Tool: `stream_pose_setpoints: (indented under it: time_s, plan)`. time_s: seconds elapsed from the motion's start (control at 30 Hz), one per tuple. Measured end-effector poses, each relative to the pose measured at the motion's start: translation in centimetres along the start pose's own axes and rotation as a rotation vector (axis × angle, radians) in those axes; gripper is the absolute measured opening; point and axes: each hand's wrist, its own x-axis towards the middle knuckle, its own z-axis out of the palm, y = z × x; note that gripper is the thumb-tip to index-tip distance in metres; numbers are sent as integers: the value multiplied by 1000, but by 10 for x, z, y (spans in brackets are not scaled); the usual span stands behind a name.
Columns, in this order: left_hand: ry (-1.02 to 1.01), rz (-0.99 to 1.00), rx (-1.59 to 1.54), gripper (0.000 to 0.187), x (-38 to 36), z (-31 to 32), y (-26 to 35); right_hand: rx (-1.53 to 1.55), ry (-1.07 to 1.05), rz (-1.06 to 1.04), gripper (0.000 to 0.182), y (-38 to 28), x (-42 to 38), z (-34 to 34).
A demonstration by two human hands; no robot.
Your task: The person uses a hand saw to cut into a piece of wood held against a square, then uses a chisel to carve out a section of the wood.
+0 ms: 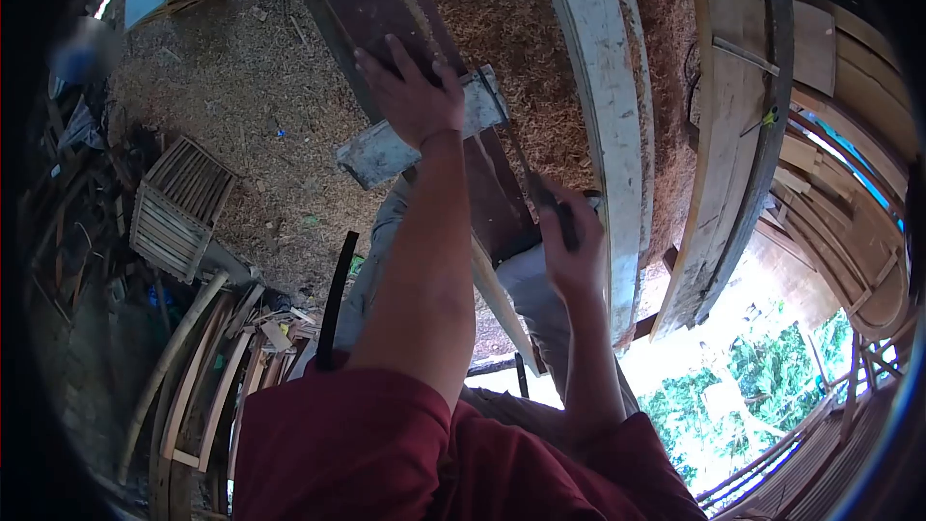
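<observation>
A short pale, weathered board (376, 156) lies crosswise over a dark brown plank (381, 0). My left hand (413, 92) rests on the board with its fingers spread and stretched past its far edge. In my right hand (574, 236), the fingers are wrapped round the dark handle of a handsaw (515, 143). The saw's narrow blade shows nearly edge-on and crosses the board close to its right end, to the right of my left hand. My palm hides the middle of the board.
Long pale planks (603, 87) and a wide board (728, 135) stand to the right. Slatted wooden crates (183, 207) sit at the left on shavings-covered ground (275, 116). Curved wooden pieces (198, 376) lean at lower left. My legs are close under the plank.
</observation>
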Motion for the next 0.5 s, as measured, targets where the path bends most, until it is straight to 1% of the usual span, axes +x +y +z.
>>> stream_pose_setpoints:
  time_s: [0.03, 0.13, 0.17, 0.27, 0.37, 0.47, 0.5]
  plan:
    - [3, 10, -11, 78, -2, 0, 0, -30, -22, 60, 36, 0, 18, 9]
    - [1, -1, -3, 78, -3, 1, -2, -122, 36, -130, 36, 1, 51, 32]
    - [-7, -6, 2, 78, -1, 2, -2, -104, 2, -43, 36, -8, 44, 28]
    - [-3, -1, 17, 78, -1, -2, 1, 48, -24, 105, 36, -16, -4, -1]
    - [13, 10, -5, 79, 2, -3, 1, 23, -9, -17, 37, 4, -4, -7]
    - [-10, -3, -39, 79, -2, -6, 5, -51, -8, -18, 36, 1, 51, 24]
    - [-18, -11, -41, 80, -1, -6, 2, -13, -45, 177, 35, -13, 59, 29]
